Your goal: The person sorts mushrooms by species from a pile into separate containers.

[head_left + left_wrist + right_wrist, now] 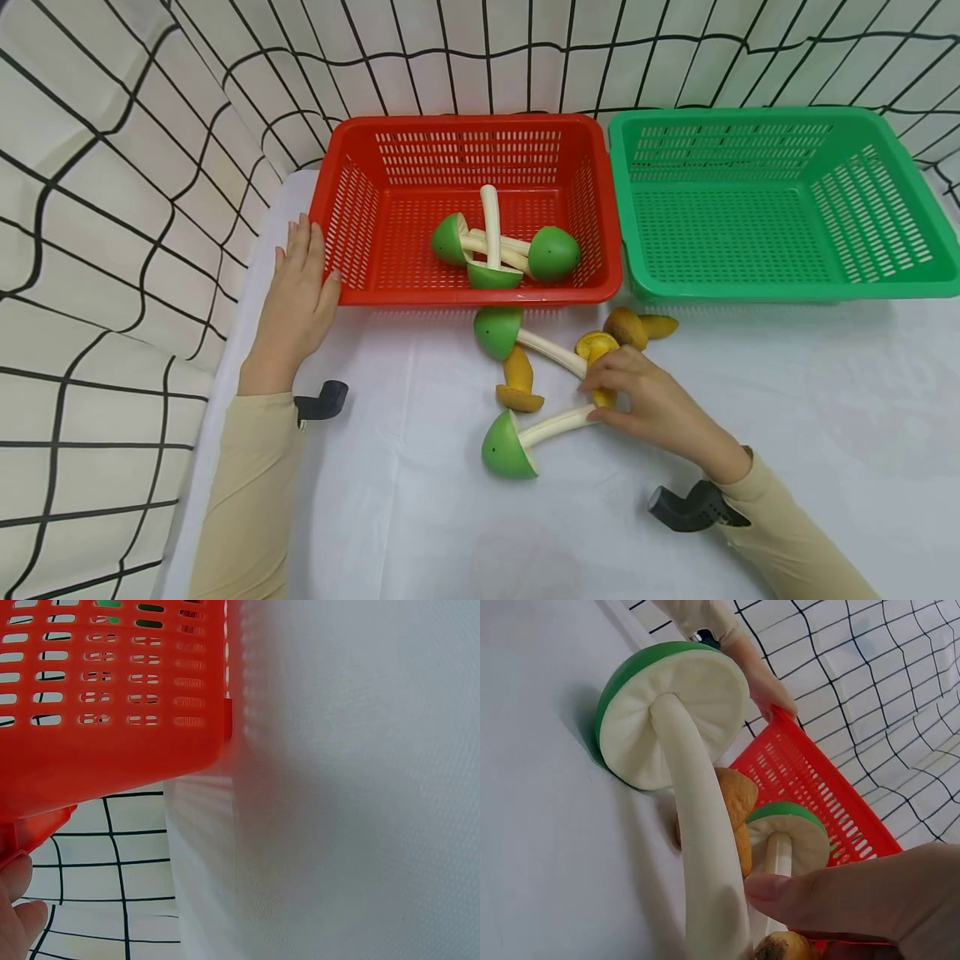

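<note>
Clad in a beige, close-fitting long fabric sleeve [251, 492] at left, a matching beige fabric sleeve [787, 525] at right. Fitted with a black, bent, round-ended wrist device [322, 405] at left, a similar black device [697, 510] at right. Bare at the fingers [302, 242].

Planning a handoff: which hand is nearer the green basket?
Right. The right hand is in front of the green basket; the left hand is farther, at the left side of the red basket.

Under the right hand [654, 407], partly hidden, a yellow mushroom [595, 342], cap showing beyond; just left, a green mushroom [510, 447] on its side, white stem ending at that hand; against the left hand [292, 302], an upright red basket [465, 297].
</note>
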`<action>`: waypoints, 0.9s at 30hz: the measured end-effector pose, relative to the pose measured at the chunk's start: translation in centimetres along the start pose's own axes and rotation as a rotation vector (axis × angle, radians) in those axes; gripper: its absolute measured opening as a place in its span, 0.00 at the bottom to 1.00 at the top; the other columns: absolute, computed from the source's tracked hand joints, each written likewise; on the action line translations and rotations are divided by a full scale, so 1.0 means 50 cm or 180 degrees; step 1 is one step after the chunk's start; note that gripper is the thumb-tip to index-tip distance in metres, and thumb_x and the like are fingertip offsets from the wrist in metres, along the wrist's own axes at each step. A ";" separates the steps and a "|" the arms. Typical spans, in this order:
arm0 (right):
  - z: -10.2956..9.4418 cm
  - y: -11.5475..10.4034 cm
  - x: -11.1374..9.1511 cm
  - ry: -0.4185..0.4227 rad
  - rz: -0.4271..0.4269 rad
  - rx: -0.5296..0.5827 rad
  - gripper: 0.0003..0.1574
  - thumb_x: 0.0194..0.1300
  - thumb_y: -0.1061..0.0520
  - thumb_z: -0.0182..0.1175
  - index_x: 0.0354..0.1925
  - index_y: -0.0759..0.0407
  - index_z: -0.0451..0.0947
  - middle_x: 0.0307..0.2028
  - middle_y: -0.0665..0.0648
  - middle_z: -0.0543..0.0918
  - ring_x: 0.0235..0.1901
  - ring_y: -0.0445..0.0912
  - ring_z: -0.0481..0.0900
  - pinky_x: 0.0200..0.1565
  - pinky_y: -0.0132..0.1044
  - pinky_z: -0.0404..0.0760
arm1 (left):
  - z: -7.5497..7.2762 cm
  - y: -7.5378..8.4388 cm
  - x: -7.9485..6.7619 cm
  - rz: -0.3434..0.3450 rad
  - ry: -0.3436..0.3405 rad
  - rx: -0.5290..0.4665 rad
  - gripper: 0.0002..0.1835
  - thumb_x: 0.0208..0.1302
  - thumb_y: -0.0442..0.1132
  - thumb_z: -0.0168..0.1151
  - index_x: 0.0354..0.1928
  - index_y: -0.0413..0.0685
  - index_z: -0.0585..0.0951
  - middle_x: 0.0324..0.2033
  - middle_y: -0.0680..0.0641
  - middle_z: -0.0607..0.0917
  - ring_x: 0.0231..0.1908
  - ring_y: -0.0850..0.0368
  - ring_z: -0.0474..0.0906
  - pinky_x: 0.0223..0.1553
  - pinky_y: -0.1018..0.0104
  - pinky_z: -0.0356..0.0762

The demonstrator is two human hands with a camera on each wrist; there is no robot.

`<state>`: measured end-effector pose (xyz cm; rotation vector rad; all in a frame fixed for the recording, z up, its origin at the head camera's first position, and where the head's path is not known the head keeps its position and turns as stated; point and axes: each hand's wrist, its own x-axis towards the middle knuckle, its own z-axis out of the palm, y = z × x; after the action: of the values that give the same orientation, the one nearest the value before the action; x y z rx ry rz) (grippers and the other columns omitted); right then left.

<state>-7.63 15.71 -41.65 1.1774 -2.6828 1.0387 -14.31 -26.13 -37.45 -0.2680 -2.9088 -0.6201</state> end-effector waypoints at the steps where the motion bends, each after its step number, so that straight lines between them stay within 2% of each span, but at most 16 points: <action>1: 0.002 -0.002 0.001 -0.0022 -0.0018 -0.0035 0.17 0.41 0.63 0.76 0.34 0.57 0.82 0.36 0.48 0.80 0.40 0.44 0.71 0.40 0.37 0.73 | 0.000 0.000 0.000 0.0001 0.0002 -0.0006 0.32 0.71 0.40 0.39 0.70 0.29 0.47 0.73 0.39 0.41 0.72 0.51 0.32 0.69 0.49 0.34; 5: 0.013 -0.010 0.005 -0.0073 -0.0210 -0.0218 0.17 0.40 0.61 0.76 0.33 0.57 0.83 0.34 0.48 0.81 0.38 0.44 0.69 0.37 0.36 0.72 | -0.001 0.000 -0.002 -0.0005 -0.0005 -0.0022 0.32 0.71 0.40 0.39 0.70 0.29 0.47 0.73 0.39 0.41 0.72 0.50 0.32 0.69 0.49 0.32; 11: 0.027 -0.019 0.011 -0.0177 -0.0541 -0.0449 0.20 0.37 0.56 0.78 0.33 0.55 0.83 0.33 0.47 0.81 0.38 0.44 0.72 0.42 0.38 0.68 | -0.001 -0.001 -0.002 -0.0020 0.0005 -0.0010 0.32 0.70 0.40 0.39 0.70 0.29 0.47 0.73 0.38 0.42 0.72 0.50 0.33 0.69 0.50 0.32; 15: 0.033 -0.026 0.013 -0.0243 -0.0648 -0.0529 0.20 0.38 0.54 0.77 0.33 0.54 0.83 0.31 0.47 0.80 0.36 0.43 0.73 0.41 0.39 0.65 | 0.000 -0.001 -0.002 -0.0009 0.0011 -0.0014 0.32 0.70 0.40 0.39 0.70 0.29 0.47 0.73 0.39 0.42 0.72 0.50 0.33 0.69 0.50 0.32; 21: 0.032 -0.028 0.018 -0.0218 -0.0708 -0.0522 0.17 0.39 0.54 0.77 0.31 0.53 0.82 0.30 0.47 0.79 0.35 0.43 0.74 0.41 0.38 0.65 | 0.000 0.001 -0.002 -0.0011 -0.0002 -0.0016 0.32 0.70 0.40 0.38 0.70 0.29 0.47 0.72 0.38 0.42 0.72 0.50 0.33 0.69 0.50 0.32; 27: 0.028 -0.021 0.018 -0.0243 -0.0730 -0.0301 0.15 0.43 0.56 0.75 0.32 0.56 0.81 0.31 0.47 0.79 0.36 0.44 0.74 0.44 0.40 0.71 | 0.001 0.000 -0.001 -0.0014 0.0011 0.0004 0.32 0.70 0.40 0.39 0.70 0.29 0.47 0.73 0.39 0.42 0.72 0.49 0.34 0.69 0.49 0.33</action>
<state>-7.26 13.78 -41.87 1.4898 -2.5398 0.8405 -14.28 -26.11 -37.48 -0.2600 -2.9072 -0.6189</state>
